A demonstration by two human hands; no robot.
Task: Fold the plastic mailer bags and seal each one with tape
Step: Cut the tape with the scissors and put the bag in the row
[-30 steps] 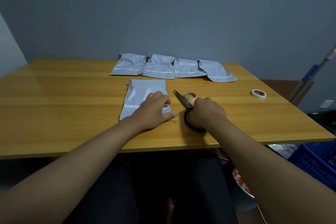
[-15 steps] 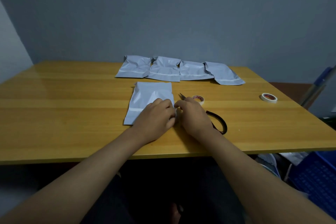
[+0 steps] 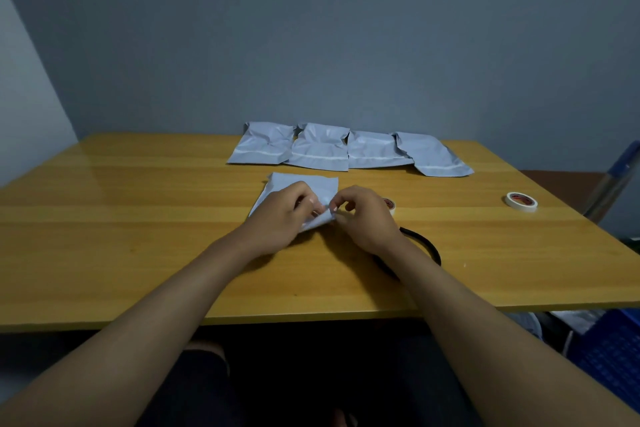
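Observation:
A grey plastic mailer bag [image 3: 304,185] lies on the wooden table [image 3: 138,236] in front of me. My left hand [image 3: 280,218] and my right hand [image 3: 367,215] both pinch its near edge, which is lifted off the table and bent back. A small tape roll [image 3: 390,203] sits just behind my right hand, partly hidden. Black-handled scissors [image 3: 424,244] lie under my right wrist, blades out of sight. A second tape roll [image 3: 522,201] lies far right.
Several folded grey mailer bags [image 3: 349,151] lie in a row at the back of the table. A blue crate [image 3: 609,354] stands on the floor at the right, below the table edge. A pole with a blue grip [image 3: 616,177] leans at the right.
My right hand let go of the scissors and moved left to the bag. Both hands now lift and bend the bag's near edge, which lay flat before.

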